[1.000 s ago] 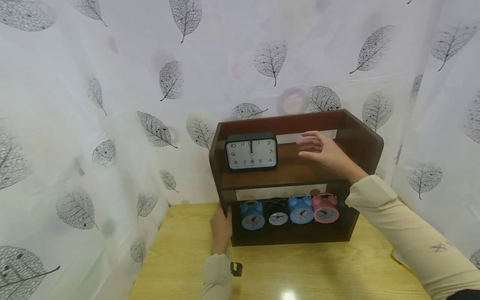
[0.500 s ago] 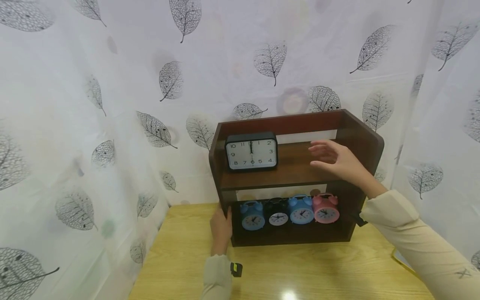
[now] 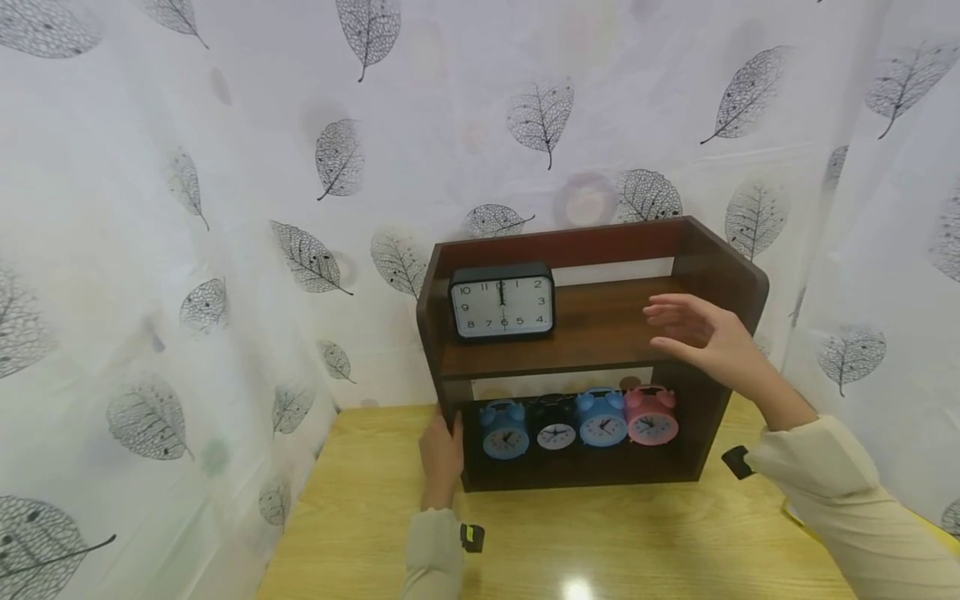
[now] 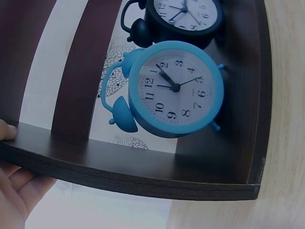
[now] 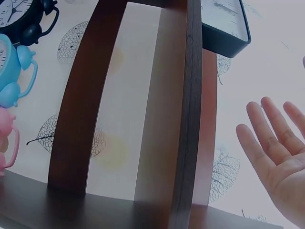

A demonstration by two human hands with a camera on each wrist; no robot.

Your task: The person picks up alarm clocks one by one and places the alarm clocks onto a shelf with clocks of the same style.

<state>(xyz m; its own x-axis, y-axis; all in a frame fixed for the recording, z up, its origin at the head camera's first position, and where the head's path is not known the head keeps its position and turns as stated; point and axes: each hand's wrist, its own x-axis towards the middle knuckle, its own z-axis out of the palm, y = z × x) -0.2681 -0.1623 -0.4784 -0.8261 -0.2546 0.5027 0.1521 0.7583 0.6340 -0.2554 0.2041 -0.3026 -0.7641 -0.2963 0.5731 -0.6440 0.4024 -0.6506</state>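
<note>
Saw one white leaf-print curtain [image 3: 420, 167] behind one yellow wood-grain table [image 3: 360, 508]. Found on it one dark-brown two-tier wooden shelf [image 3: 596, 352], running left to right, facing the head camera. Noted one black-framed rectangular clock [image 3: 487, 317] lengthwise on its upper left. Gripped the left panel [image 4: 119, 167] with the left hand [image 3: 441, 454]; held the right hand [image 3: 712, 337] loose, grasping nothing, blocking the upper right. Counted four twin-bell alarm clocks [image 3: 602, 429] below: two blue, one black, one pink.

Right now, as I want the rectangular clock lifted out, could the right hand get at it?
Probably yes: the right hand holds nothing, and across the upper shelf no object shows between it and the rectangular clock.
</note>
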